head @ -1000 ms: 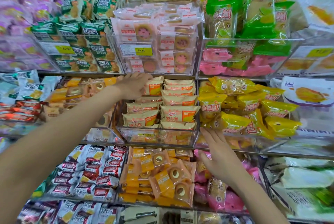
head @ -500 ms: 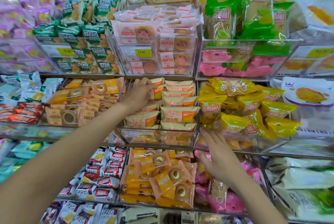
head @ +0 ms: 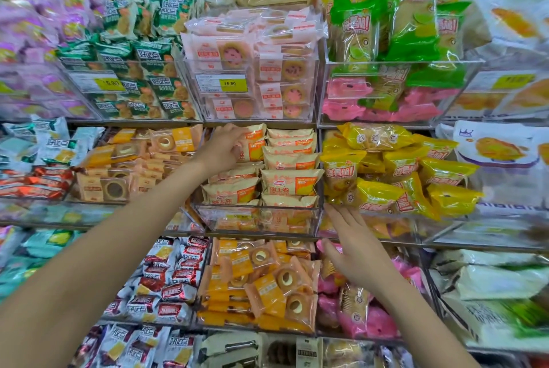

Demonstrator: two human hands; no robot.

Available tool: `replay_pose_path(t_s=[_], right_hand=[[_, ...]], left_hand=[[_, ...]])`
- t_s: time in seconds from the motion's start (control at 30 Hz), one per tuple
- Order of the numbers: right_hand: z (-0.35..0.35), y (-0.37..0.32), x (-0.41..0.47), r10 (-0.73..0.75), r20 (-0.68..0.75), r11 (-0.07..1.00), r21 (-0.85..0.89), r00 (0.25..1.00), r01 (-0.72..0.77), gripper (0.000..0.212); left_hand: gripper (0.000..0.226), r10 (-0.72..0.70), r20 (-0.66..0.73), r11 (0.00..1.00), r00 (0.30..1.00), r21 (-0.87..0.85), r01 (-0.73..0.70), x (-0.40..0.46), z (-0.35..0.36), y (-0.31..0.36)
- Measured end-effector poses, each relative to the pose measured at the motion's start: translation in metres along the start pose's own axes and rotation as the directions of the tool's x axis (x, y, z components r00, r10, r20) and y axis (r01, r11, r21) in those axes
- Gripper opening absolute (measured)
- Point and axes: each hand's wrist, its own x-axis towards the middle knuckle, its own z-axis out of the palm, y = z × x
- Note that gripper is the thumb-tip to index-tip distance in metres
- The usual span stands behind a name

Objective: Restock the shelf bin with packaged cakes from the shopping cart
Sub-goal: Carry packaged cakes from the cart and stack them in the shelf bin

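A clear plastic shelf bin point(head: 258, 220) on the middle shelf holds two stacks of beige-and-orange packaged cakes point(head: 289, 182). My left hand point(head: 222, 146) reaches into the top of the left stack, fingers curled on the uppermost cake pack point(head: 254, 145). My right hand point(head: 352, 246) hovers with fingers spread, just in front of the bin's right front corner, holding nothing. The shopping cart is out of view.
Yellow snack packs point(head: 398, 177) fill the bin to the right, orange ring-cake packs point(head: 139, 165) the bin to the left. Pink cake packs point(head: 255, 70) sit in the bin above, orange ring cakes point(head: 267, 281) in the bin below. Shelves are crowded on every side.
My left hand moved right from the neighbouring bin's edge onto the top cake pack of the left stack. My right hand stayed near the bin's right front corner.
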Motion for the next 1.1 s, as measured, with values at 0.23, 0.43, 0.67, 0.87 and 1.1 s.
replay_pose_path(t_s=[0.23, 0.43, 0.67, 0.87, 1.1], right_hand=[[-0.001, -0.001, -0.016, 0.026, -0.094, 0.969, 0.247, 0.995, -0.002, 0.046], [0.003, 0.015, -0.088, 0.147, -0.106, 0.929, 0.356, 0.983, -0.100, 0.034], [0.012, 0.057, -0.258, 0.559, 0.038, 0.717, 0.479, 0.828, -0.506, 0.020], [0.035, 0.073, -0.415, 0.876, 0.169, 0.343, 0.440, 0.451, -0.830, 0.019], [0.044, 0.082, -0.579, 0.931, 0.344, -0.015, 0.372, 0.123, -0.928, 0.019]], left_hand=[[0.025, -0.167, -0.312, 0.941, 0.935, -0.334, 0.057, -0.065, -0.008, 0.072], [0.021, 0.087, -0.167, 0.802, 0.982, -0.573, -0.168, -0.185, 0.047, 0.169], [0.020, 0.180, 0.490, 0.762, 0.853, -0.618, 0.194, -0.283, 0.158, 0.229], [0.022, 0.412, 0.817, 0.888, 0.404, -0.459, 0.021, -0.353, 0.242, 0.280], [0.026, 0.384, 0.917, 0.755, -0.110, -0.380, -0.535, -0.380, 0.312, 0.378]])
